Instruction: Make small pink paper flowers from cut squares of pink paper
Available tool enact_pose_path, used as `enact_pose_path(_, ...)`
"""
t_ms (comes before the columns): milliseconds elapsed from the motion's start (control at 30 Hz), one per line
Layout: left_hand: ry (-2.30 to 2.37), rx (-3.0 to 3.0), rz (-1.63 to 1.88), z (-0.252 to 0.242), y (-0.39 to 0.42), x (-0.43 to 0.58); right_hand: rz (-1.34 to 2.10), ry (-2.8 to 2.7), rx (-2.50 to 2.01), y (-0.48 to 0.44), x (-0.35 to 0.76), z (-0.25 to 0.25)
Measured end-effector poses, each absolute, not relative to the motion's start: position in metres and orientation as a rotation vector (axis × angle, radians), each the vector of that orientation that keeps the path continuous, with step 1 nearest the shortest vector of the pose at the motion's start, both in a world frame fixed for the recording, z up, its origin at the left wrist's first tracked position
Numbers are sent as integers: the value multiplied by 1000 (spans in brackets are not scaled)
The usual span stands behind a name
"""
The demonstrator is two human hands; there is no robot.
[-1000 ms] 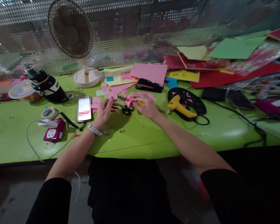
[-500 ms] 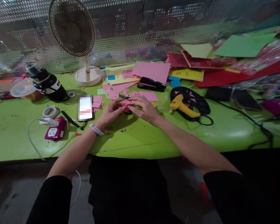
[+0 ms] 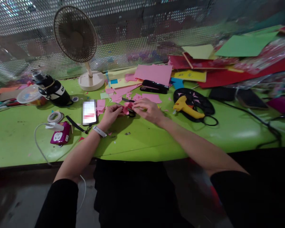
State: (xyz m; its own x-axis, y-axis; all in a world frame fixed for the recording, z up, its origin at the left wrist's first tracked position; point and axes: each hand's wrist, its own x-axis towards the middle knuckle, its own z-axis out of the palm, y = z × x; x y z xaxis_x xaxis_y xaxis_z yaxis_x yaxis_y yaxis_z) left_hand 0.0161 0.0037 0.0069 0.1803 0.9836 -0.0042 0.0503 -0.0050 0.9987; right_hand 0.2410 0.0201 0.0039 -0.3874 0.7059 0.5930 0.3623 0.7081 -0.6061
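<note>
pink is what both my hands meet on in the head view: the small folded pink paper piece (image 3: 125, 110) sits low over the lime-green table (image 3: 137, 142), just in front of the pair of black-handled scissors (image 3: 132, 113) and among loose pink paper scraps (image 3: 152, 98). a second ago my left hand (image 3: 112, 113) was open and apart from it while only the right held it; now the left has come in and its fingers are pinched shut on the piece's near edge. so the paper is worked between two hands now, not one.

my right hand (image 3: 147, 110) lies palm down, back toward me, fingers stretched left and closed onto the far side of the same piece. both forearms angle inward from my black sleeves, wrists low near the table, the white watch band (image 3: 100, 131) on the left wrist turned up.

just left of my left hand lies the smartphone (image 3: 89, 112); to the right, apart, the yellow glue gun (image 3: 185, 108).
</note>
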Motion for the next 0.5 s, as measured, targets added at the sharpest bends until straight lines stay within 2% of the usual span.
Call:
enact_pose_path(167,1226,1458,958,6,12,5,479,-1715,-1179,67,269,16)
enact_pose_path(367,1349,1986,725,10,22,-7,141,-2293,-1587,114,271,17)
enact_pose_path(500,1371,2135,692,10,24,-10,104,-2340,-1649,118,257,8)
